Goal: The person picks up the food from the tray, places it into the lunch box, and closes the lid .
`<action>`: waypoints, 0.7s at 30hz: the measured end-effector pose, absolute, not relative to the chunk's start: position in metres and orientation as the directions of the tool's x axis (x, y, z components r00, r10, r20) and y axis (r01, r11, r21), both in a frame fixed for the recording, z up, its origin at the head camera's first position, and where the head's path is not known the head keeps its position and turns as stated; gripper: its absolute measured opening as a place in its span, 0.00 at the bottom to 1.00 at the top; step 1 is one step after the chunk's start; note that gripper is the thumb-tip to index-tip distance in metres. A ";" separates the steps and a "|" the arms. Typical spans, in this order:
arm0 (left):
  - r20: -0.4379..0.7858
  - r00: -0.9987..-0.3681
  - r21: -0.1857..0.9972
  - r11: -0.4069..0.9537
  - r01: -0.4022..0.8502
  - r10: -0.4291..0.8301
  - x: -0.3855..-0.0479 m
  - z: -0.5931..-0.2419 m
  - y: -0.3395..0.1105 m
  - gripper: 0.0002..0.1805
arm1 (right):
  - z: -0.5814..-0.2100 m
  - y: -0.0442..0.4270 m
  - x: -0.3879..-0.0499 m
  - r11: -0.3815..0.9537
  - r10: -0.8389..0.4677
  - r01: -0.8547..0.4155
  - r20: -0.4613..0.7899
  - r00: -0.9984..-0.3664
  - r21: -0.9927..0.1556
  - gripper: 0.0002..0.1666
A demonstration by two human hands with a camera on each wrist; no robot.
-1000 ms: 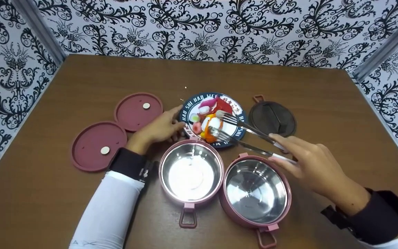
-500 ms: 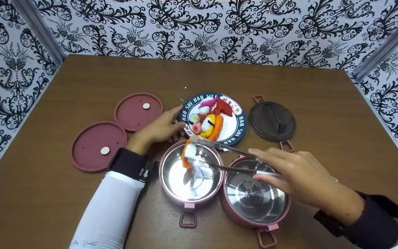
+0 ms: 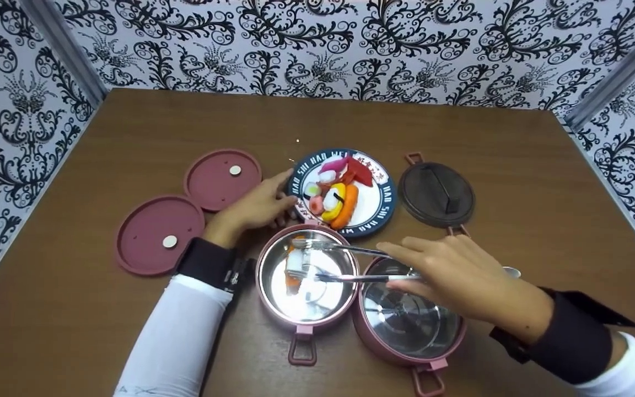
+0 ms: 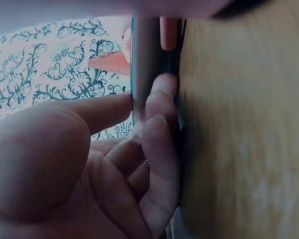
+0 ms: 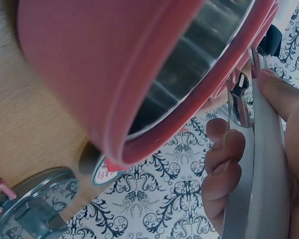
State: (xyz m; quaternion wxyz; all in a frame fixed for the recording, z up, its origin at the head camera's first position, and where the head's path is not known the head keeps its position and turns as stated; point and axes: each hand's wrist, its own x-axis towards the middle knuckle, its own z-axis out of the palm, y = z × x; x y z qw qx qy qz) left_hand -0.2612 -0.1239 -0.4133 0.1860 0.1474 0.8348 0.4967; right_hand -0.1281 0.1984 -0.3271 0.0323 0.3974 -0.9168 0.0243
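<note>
My right hand (image 3: 450,275) grips metal tongs (image 3: 350,278) with white handles, also near in the right wrist view (image 5: 269,164). The tongs reach into the left pink pot (image 3: 306,325), lined with steel. At their tips is an orange-and-white toy sushi piece (image 3: 294,262), inside the pot; whether the tips still pinch it I cannot tell. My left hand (image 3: 259,204) holds the left rim of a blue-edged plate (image 3: 386,198), the thumb on the rim and the fingers curled at its underside in the left wrist view. Several toy sushi pieces (image 3: 345,207) lie on that plate.
A second pink pot (image 3: 370,336) stands right of the first, under my right hand. Two round pink lids (image 3: 146,242) lie on the left of the brown table (image 3: 185,121). A dark lid (image 3: 436,193) with pink clasps lies right of the plate.
The tongs have carried the orange-and-white sushi piece from the plate leftward and down into the left pot. My right hand has moved left with them; my left hand stays at the plate.
</note>
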 end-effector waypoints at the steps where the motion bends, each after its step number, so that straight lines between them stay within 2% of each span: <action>1: -0.165 -0.889 0.885 0.461 0.057 0.428 -0.261 -0.413 -0.124 0.38 | -0.328 0.197 -0.129 0.682 -0.729 -0.731 0.065 -0.682 -0.021 0.29; 12: -0.172 -0.887 0.875 0.480 0.063 0.430 -0.259 -0.410 -0.122 0.37 | -0.330 0.188 -0.132 0.660 -0.751 -0.752 0.037 -0.659 0.001 0.28; 21: -0.175 -0.890 0.879 0.473 0.051 0.421 -0.259 -0.411 -0.122 0.38 | -0.331 0.188 -0.132 0.670 -0.740 -0.742 0.054 -0.670 -0.025 0.29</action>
